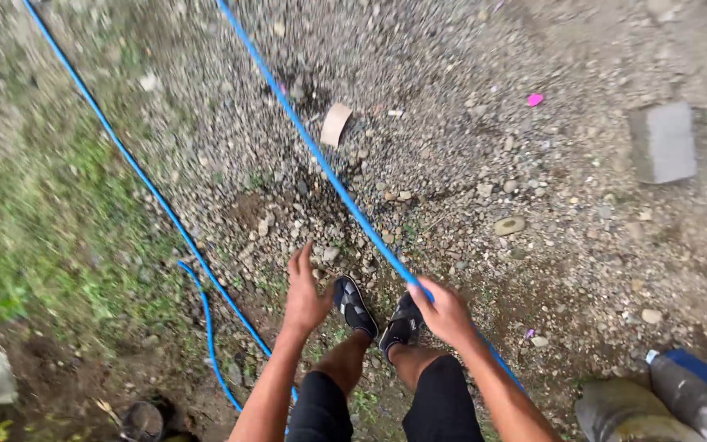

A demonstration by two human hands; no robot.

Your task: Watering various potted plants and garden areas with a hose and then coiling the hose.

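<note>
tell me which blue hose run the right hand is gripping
The right-hand run of blue hose, crossing the gravel; right hand closes on it. The left run along the grass lies untouched.

A grey paving block [663, 142], pink scrap [534, 100] and cardboard piece [335, 124] lie on gravel [468, 188].

Low in the frame, the right hand [445, 311] closes around a thin blue rubber hose [321, 162] that runs taut from there to the top centre, while the left hand [304, 295] hangs open with fingers spread, touching nothing, just left of two black strapped sandals [356, 306] on the grey gravel ground [468, 164]. A second stretch of the hose crosses the upper left beside a green grass patch [42, 237]. A grey rectangular concrete block [663, 142] lies at upper right, well apart from the hands.
</note>
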